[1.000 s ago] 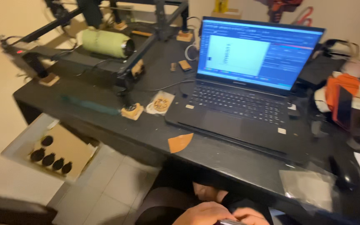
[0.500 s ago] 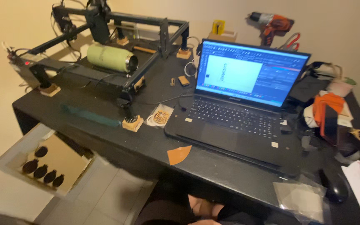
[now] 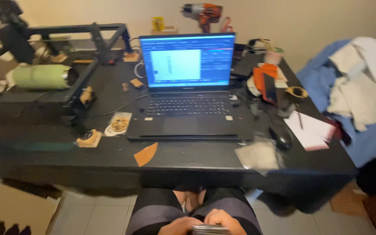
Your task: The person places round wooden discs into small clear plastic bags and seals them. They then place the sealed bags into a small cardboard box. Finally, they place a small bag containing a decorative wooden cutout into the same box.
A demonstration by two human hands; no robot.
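Note:
Both hands rest on my lap at the bottom edge, below the black desk (image 3: 188, 163). My left hand (image 3: 176, 226) and my right hand (image 3: 223, 218) are closed together around a small flat silvery object (image 3: 209, 229), mostly cut off by the frame. I am wearing dark striped shorts (image 3: 153, 211). Straight ahead on the desk stands an open laptop (image 3: 189, 109) with a lit screen, well beyond both hands.
A black frame machine (image 3: 88, 52) with a green cylinder (image 3: 40, 76) fills the desk's left. Small wooden pieces (image 3: 88, 138), an orange scrap (image 3: 146, 154), a mouse (image 3: 281, 136), papers (image 3: 312, 130) and a drill (image 3: 203, 11) lie around. Heaped cloth (image 3: 362, 95) sits on the right.
The view has swung right and now faces the laptop squarely. My hands have come up into view on my lap. Nothing on the desk has moved.

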